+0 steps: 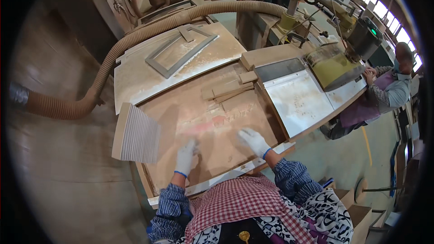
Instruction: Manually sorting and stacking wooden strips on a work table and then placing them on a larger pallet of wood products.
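Observation:
My left hand point(186, 157), in a white glove with a blue cuff, is over the near left part of a dusty wooden tabletop point(217, 149). Motion smears its fingertips, so whether they are apart or closed is unclear. To its left stands a neat stack of thin, flat boards point(140, 135), seen edge-on. My right hand point(254, 143), gloved the same way, hovers toward the right side of the tabletop. Its fingers stretch inward and nothing shows in them. Beyond both hands, several short wooden offcuts point(230, 90) lie in a loose pile.
A raised panel point(135, 81) at the back left bears a grey rectangular frame point(181, 50). Behind it bends a ribbed hose point(113, 58). On the right are a metal-topped machine table point(294, 101) and a yellow machine guard point(332, 67), with another person point(384, 90) beside them.

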A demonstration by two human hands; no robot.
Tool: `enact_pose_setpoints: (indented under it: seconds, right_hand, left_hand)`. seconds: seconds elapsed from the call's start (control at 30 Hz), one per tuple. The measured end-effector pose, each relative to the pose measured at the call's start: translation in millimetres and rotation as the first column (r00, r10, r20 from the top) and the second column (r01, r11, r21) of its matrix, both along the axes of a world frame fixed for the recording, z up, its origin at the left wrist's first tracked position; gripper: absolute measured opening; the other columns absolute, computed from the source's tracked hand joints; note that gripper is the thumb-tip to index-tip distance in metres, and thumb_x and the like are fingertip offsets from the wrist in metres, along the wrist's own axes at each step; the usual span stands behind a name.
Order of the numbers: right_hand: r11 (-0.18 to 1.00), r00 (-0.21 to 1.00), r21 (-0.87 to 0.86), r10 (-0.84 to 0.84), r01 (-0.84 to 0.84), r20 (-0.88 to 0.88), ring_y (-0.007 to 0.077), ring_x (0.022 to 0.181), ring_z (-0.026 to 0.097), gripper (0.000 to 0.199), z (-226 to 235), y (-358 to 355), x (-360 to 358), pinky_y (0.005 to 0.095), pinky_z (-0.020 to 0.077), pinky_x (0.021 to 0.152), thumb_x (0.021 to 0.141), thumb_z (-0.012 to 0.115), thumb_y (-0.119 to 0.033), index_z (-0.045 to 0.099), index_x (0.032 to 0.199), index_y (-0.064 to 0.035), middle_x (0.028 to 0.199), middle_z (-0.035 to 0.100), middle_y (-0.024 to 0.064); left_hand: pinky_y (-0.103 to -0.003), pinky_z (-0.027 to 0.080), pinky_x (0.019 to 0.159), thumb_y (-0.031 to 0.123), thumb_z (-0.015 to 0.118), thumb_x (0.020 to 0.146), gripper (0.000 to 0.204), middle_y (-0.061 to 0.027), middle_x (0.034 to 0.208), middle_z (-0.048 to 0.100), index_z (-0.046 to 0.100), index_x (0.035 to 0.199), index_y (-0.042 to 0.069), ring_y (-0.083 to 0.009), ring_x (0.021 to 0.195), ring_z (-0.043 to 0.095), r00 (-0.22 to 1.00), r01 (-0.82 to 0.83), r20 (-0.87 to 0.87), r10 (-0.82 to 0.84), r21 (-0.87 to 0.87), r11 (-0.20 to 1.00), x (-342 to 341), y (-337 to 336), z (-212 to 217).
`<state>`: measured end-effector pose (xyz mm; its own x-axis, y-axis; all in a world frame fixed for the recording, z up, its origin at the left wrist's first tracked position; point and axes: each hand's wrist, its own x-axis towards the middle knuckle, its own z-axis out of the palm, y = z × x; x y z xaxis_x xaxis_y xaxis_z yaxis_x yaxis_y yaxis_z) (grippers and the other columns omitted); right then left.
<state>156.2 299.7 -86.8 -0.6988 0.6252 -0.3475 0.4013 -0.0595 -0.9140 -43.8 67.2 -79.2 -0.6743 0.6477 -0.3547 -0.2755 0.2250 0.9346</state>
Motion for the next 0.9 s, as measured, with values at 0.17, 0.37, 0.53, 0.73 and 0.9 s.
enact_pose_setpoints:
  seconds: [0.17,0.37,0.53,0.73,0.9]
  right_hand:
    - [0.942,0.974,0.293,-0.203,0.166,0.101,0.0373,0.127,0.051,0.071,31.2,69.3,-49.4,0.0395,0.0394,0.107,0.091,0.058,-0.053,0.05,0.135,0.0019,0.136,0.053,0.0263]
    - [0.795,0.903,0.541,-0.406,0.273,0.143,0.0429,0.134,0.039,0.091,-8.3,134.9,-103.1,0.045,0.0364,0.109,0.086,0.06,-0.062,0.034,0.145,0.0022,0.143,0.044,0.0285]
    - [0.844,0.881,0.517,-0.348,0.144,0.322,0.0414,0.122,0.054,0.094,4.9,149.3,-131.9,0.0432,0.042,0.104,0.081,0.062,-0.066,0.044,0.138,0.0052,0.13,0.056,0.029]
    - [0.909,0.875,0.372,-0.325,0.186,0.358,0.0392,0.111,0.063,0.094,20.9,172.4,-135.7,0.0411,0.0485,0.095,0.074,0.069,-0.066,0.051,0.131,0.0072,0.118,0.064,0.0289]
    - [0.938,0.92,0.319,-0.238,0.134,0.313,0.039,0.113,0.062,0.101,26.8,166.1,-137.8,0.0403,0.0479,0.096,0.072,0.071,-0.066,0.046,0.134,0.0094,0.119,0.063,0.0299]
  left_hand:
    - [-0.031,0.049,0.08,0.042,0.055,0.098,0.042,-0.0042,0.103,0.066,0.064,0.114,0.005,-0.0151,0.091,0.061,0.951,0.006,-0.307,-0.035,-0.096,0.995,-72.2,85.1,-4.2]
    - [-0.036,0.047,0.081,0.05,0.064,0.088,0.055,-0.0157,0.107,0.065,0.06,0.112,0.0,-0.0248,0.091,0.061,0.98,-0.067,-0.197,0.034,-0.164,0.984,-103.8,196.9,8.6]
    - [-0.029,0.045,0.065,0.044,0.065,0.091,0.043,-0.0044,0.094,0.061,0.063,0.108,0.005,-0.0128,0.08,0.054,0.997,-0.04,-0.066,0.032,-0.129,0.991,-107.8,229.0,-17.4]
    - [-0.026,0.046,0.065,0.041,0.076,0.084,0.052,-0.0031,0.095,0.06,0.058,0.116,0.004,-0.0125,0.08,0.055,0.993,-0.119,-0.023,0.117,-0.191,0.974,-89.1,258.1,-16.8]
    - [-0.026,0.047,0.067,0.039,0.079,0.082,0.058,-0.005,0.101,0.061,0.056,0.122,0.003,-0.0132,0.086,0.057,0.993,-0.118,-0.015,0.117,-0.112,0.987,-98.1,236.8,-21.5]
